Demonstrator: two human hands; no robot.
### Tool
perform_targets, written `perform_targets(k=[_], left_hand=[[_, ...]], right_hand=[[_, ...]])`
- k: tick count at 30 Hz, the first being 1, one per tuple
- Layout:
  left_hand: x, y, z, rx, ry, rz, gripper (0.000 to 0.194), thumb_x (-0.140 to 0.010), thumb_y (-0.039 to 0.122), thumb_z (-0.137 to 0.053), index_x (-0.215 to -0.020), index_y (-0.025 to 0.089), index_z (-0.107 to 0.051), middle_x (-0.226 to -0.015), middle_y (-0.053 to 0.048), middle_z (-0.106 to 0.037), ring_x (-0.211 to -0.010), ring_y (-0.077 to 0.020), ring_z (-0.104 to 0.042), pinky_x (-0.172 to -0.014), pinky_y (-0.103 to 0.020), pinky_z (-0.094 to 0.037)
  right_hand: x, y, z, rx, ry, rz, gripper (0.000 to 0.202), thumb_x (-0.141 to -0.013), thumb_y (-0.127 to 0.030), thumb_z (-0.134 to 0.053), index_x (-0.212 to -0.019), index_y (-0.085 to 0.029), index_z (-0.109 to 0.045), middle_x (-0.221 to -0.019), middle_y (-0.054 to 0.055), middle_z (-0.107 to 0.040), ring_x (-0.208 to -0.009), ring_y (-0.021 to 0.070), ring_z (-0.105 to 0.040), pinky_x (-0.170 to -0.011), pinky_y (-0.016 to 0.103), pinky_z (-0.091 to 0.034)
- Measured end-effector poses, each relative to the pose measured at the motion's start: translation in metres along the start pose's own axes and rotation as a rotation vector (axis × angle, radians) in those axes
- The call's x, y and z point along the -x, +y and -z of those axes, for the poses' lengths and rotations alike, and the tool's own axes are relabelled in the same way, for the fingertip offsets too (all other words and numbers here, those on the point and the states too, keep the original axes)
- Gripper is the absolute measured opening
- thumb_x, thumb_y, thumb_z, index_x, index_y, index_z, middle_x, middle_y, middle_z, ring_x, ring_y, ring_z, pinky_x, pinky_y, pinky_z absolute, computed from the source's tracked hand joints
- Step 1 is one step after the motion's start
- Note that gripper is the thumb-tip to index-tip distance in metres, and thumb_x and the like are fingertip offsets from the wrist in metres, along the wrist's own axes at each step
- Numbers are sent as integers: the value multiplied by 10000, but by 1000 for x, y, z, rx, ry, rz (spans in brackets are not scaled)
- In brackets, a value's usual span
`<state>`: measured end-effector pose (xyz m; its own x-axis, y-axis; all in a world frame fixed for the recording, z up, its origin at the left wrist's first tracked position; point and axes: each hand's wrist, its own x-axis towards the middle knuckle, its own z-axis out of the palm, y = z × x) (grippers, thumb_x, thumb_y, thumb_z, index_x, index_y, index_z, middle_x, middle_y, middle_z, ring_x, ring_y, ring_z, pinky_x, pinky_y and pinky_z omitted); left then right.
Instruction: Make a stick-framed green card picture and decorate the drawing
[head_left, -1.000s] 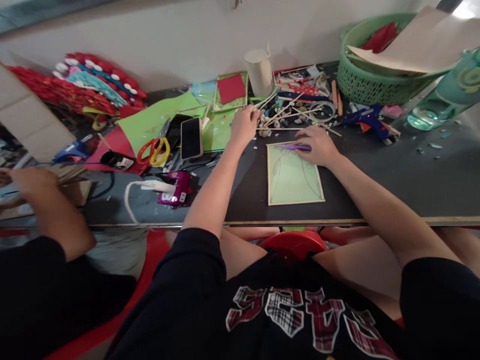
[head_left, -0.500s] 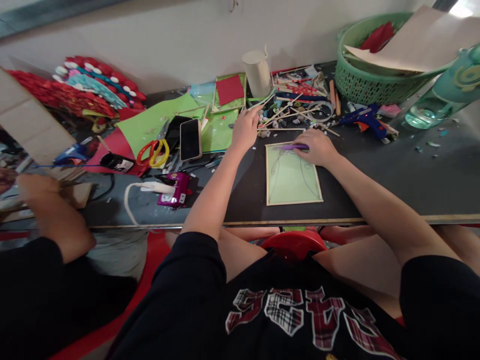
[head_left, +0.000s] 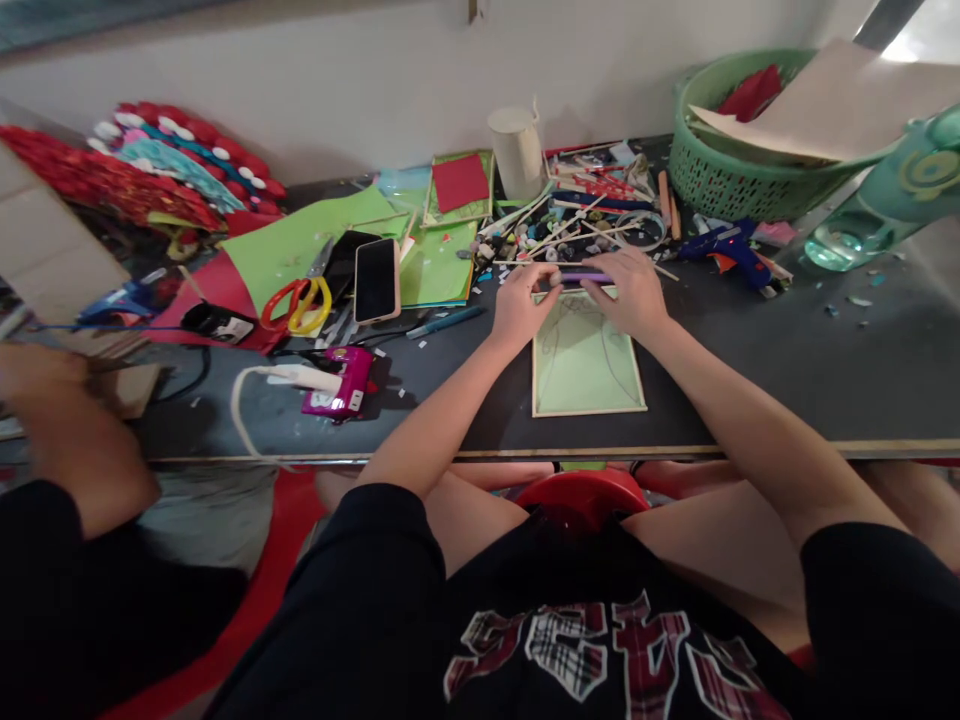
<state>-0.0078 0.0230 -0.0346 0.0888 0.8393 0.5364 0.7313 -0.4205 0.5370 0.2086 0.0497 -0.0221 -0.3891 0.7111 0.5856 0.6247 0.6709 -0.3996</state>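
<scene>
A light green sheet (head_left: 589, 365) with thin pale sticks along its edges and curved pencil-like lines on it lies flat near the table's front edge. Over its top edge, my right hand (head_left: 628, 290) holds a purple pen (head_left: 581, 277), which lies roughly level. My left hand (head_left: 527, 303) is at the sheet's top left corner, thumb and finger pinched on a small greyish piece (head_left: 556, 280) at the pen's left end. Whether that piece is a pebble or part of the pen cannot be made out.
Behind my hands lie loose sticks and pebbles (head_left: 555, 225), with a white cup (head_left: 516, 150) beyond. A phone (head_left: 377, 280), scissors (head_left: 307, 305) and a purple device (head_left: 339, 383) are leftward. Rightward are a blue glue gun (head_left: 727, 245), a green basket (head_left: 724, 170) and a bottle (head_left: 862, 220). Another person's arm (head_left: 82, 430) is far left.
My left hand has come down and right from the pebbles to the pen's left end, its fingers now pinched. The pen has been raised to the sheet's top edge in my right hand.
</scene>
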Motion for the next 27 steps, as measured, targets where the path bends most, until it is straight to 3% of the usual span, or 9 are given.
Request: perform_targets(k=[5, 10, 14, 19, 27], left_hand=[[1, 3, -5, -54, -10, -136, 146, -929, 182, -736, -1050, 261, -758, -1045, -67, -758, -1073, -260, -689, -984, -417, -544], [6, 6, 2, -93, -35, -166, 127, -999, 336, -683, -1080, 287, -769, -1029, -70, -755, -1093, -274, -685, -1008, -445, -532], [7, 7, 8, -109, -29, -182, 180, -1008, 437, -666, -1088, 308, -765, -1025, -71, -757, -1089, -286, -682, -1034, -473, -517], [8, 6, 7, -147, 10, -227, 264, -987, 544, -665, -1048, 302, -749, -1054, -84, -758, -1082, -297, -680, -1036, -491, -521], [8, -2, -2, -136, 151, -380, 371, -1030, 591, -577, -970, 246, -699, -894, -58, -731, -950, -242, -694, -916, -416, -559]], right_hand=[[6, -12, -3, -233, -76, -133, 377, -992, -491, -624, -1234, -240, -767, -1117, 93, -813, -871, 242, -755, -835, 421, -632], [8, -12, -13, -546, -97, -249, 405, -915, -576, -706, -1142, -256, -806, -1078, 79, -811, -993, 281, -776, -831, 436, -650], [9, -9, -14, -749, -125, -272, 532, -856, -687, -736, -1163, -258, -800, -1094, 72, -808, -942, 250, -769, -855, 434, -658], [10, -10, -7, -812, -181, -269, 615, -827, -753, -741, -1174, -249, -802, -1078, 69, -805, -865, 209, -740, -854, 400, -652], [10, -12, -8, -812, -165, -256, 636, -772, -735, -807, -1164, -234, -814, -1067, 72, -812, -941, 228, -751, -812, 360, -634]])
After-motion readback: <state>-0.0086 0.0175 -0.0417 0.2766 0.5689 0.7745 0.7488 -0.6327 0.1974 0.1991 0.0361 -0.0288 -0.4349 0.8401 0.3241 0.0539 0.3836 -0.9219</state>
